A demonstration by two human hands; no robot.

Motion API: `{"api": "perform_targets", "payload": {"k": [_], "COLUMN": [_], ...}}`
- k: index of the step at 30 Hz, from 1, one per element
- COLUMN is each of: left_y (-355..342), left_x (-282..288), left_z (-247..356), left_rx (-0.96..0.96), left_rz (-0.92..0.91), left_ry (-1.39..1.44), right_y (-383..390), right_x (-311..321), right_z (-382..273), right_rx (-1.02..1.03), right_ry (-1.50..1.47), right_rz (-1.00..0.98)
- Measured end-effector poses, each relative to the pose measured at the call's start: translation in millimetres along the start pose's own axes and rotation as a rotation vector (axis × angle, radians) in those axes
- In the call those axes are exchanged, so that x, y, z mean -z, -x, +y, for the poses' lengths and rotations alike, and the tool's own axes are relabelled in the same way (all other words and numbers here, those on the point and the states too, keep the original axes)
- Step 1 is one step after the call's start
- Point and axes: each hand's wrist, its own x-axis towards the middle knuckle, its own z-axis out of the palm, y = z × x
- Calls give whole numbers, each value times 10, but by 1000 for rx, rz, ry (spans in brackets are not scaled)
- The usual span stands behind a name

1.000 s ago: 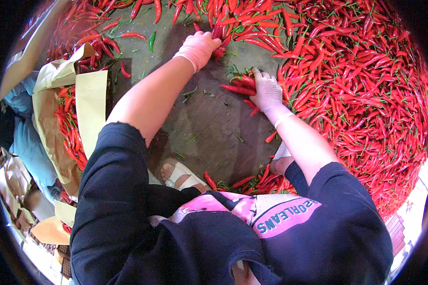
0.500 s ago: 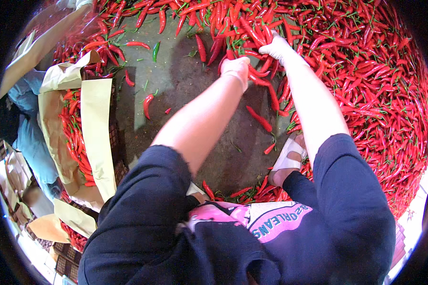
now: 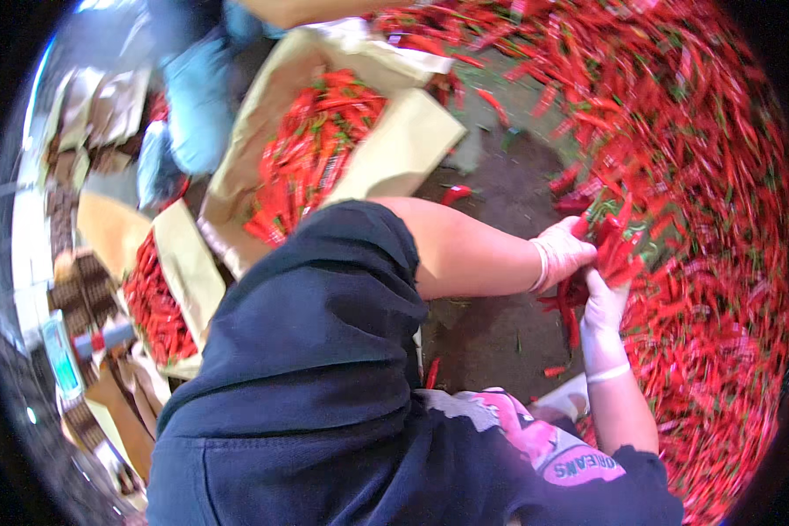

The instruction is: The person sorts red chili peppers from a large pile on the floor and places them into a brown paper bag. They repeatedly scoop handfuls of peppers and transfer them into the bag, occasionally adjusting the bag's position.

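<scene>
A bunch of red chili peppers [image 3: 616, 252] with green stems is gathered between my two gloved hands, at the left edge of a large pile of red chili peppers [image 3: 710, 202]. My left hand [image 3: 563, 252] is closed on the bunch from the left. From below, my right hand [image 3: 603, 311] grips the same bunch, its thumb up against the peppers. Some of the peppers hang down below the left hand. Motion blurs the bunch, and the fingers behind it are hidden.
A paper-lined crate of red peppers [image 3: 311, 149] stands left of my arm, with a second lined crate [image 3: 159, 302] nearer. Loose peppers lie on the dark floor [image 3: 491, 342]. Another person's blue-trousered leg [image 3: 197, 105] is beyond the crates. A device with a lit screen [image 3: 64, 355] is at far left.
My view has swung left, bringing the crates closer to the middle. My hands, reaching into the pile before, have come together and now hold a bunch of peppers.
</scene>
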Motion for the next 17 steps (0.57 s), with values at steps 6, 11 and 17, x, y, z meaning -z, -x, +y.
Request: {"api": "perform_targets", "payload": {"k": [6,11,17], "left_y": [1263,2505,2616], "left_x": [750,1608,2780], "left_z": [1678,2470,2406], "left_rx": [-562,-628,11], "left_rz": [118,434,628], "left_ry": [-20,-180,-861], "right_y": [95,301,388], "right_x": [-1907,-3512,-4004], "right_z": [-1182,-1234,-546], "right_rx": [357,287,-486], "right_ry": [163,-135,-123], "right_rz": [-285,-779,-746]}}
